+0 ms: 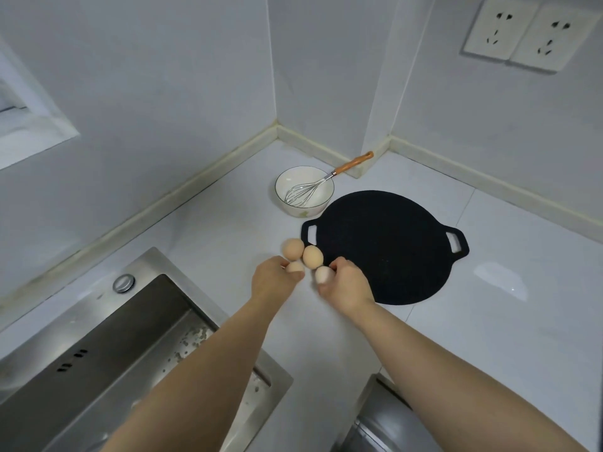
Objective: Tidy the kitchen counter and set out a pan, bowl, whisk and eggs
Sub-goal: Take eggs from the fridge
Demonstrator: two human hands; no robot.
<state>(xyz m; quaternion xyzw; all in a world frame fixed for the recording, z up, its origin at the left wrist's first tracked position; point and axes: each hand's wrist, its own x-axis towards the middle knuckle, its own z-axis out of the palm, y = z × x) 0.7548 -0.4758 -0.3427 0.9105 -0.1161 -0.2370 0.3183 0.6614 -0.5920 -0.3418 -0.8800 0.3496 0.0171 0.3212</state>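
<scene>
- Left hand [272, 278] pinches an egg [296, 266]; right hand [347, 285] grips a second egg [323, 274], both just left of the pan [385, 246].
- Whisk [313, 186] lies in the bowl [294, 177], orange handle pointing back-right towards the wall.

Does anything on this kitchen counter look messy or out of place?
Mostly tidy. Pale specks are scattered in the sink, like unrinsed residue. Two eggs lie loose on the flat counter beside the pan and might roll. The left hand and right hand each grip another egg.
</scene>
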